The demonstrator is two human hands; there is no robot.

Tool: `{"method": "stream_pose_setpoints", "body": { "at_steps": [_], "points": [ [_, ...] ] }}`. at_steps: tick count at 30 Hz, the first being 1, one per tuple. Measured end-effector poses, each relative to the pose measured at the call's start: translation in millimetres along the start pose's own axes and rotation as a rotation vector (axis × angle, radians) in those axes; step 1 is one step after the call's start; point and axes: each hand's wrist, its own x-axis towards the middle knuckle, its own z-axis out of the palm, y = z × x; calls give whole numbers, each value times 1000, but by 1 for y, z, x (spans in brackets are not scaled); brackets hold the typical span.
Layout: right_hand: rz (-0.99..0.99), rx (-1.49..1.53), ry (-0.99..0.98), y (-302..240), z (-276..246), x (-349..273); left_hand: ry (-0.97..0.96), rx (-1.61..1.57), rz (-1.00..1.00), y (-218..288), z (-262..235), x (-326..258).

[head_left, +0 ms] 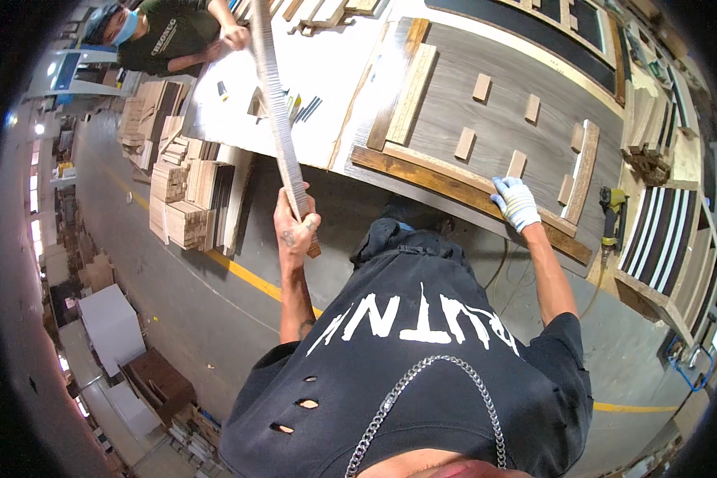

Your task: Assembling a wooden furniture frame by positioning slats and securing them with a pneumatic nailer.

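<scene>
A long, narrow wooden strip [277,111] with a ribbed-looking face rises steeply toward the top of the view. My bare left hand [295,223] is closed around its lower part, near the end. My right hand [517,205], in a white striped glove, lies on the brown wooden rail [446,177] along the near edge of a grey wood-grain panel [454,99]. Its fingers look stretched out over the rail. Close to these fingers a small wooden block [516,164] sits on the panel. Several similar blocks are spread farther in, with pale wooden rails [412,94] at the sides.
A masked co-worker [175,36] stands across the white-topped table [231,131], hands near the strip. Stacked wood pieces [185,191] stand at the left. A yellow-and-black power tool [612,215] and striped boards [657,235] are at the right. A hose trails beside the tool.
</scene>
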Motion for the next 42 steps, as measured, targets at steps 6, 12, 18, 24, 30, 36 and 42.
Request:
{"method": "stream_pose_setpoints", "body": {
  "at_steps": [6, 12, 18, 24, 30, 36, 42],
  "points": [
    [38, 30, 28, -8, 4, 7, -156, 192, 68, -14, 23, 14],
    [236, -14, 13, -29, 5, 11, -270, 339, 111, -8, 83, 37],
    [502, 53, 241, -81, 12, 18, -296, 486, 224, -47, 124, 107],
    [641, 212, 279, -95, 15, 10, -215, 672, 377, -127, 115, 225],
    [740, 231, 318, -92, 10, 15, -255, 1072, 126, -161, 85, 289],
    [604, 298, 168, -117, -14, 87, -342, 758, 446, -136, 145, 315],
    [285, 218, -41, -137, 6, 145, -512, 974, 837, -146, 238, 332]
  ]
}}
